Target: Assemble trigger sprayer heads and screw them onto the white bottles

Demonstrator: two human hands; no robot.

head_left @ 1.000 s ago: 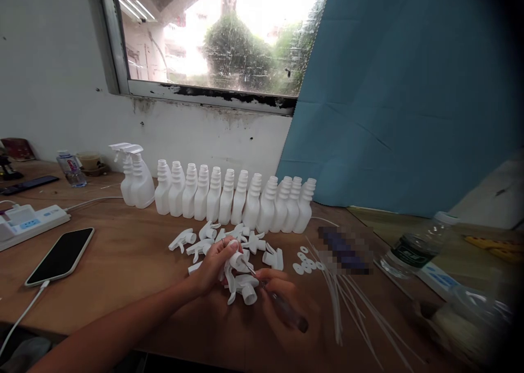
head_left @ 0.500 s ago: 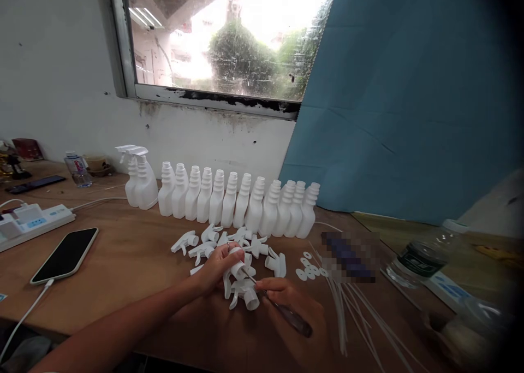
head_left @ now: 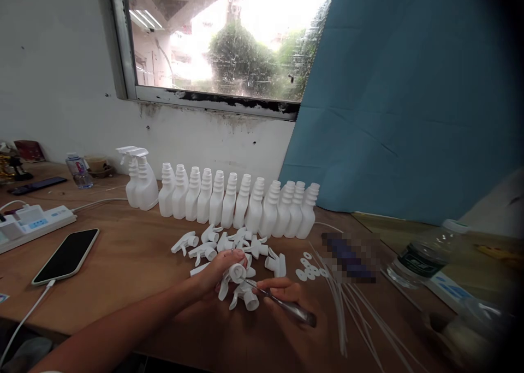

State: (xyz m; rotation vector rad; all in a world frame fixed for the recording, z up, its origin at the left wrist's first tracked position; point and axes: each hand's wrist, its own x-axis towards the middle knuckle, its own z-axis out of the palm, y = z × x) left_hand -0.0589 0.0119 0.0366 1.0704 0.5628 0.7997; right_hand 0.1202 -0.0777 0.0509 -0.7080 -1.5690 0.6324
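Note:
My left hand (head_left: 221,269) is closed around a white trigger spray head (head_left: 237,273), its round collar opening turned towards me. In my right hand (head_left: 290,302) is a thin metal-shafted tool with a thick handle, which looks like a screwdriver (head_left: 297,311). The tool's tip reaches the rim of the collar; whether it goes inside I cannot tell. Just below lies another spray head (head_left: 248,296), and several more loose spray heads (head_left: 202,250) are piled behind my left hand. Small white ring washers (head_left: 310,270) lie to the right.
A row of white bottles (head_left: 219,201) stands along the wall, with capped spray bottles (head_left: 144,182) at its left. Thin clear tubes (head_left: 339,313) spread at the right, near a water bottle (head_left: 421,258). A phone (head_left: 67,255) and a power strip (head_left: 41,223) lie left.
My left hand has turned the spray head so its collar opening faces me more. The tool in my right hand has tilted flatter, its handle moving slightly right and up.

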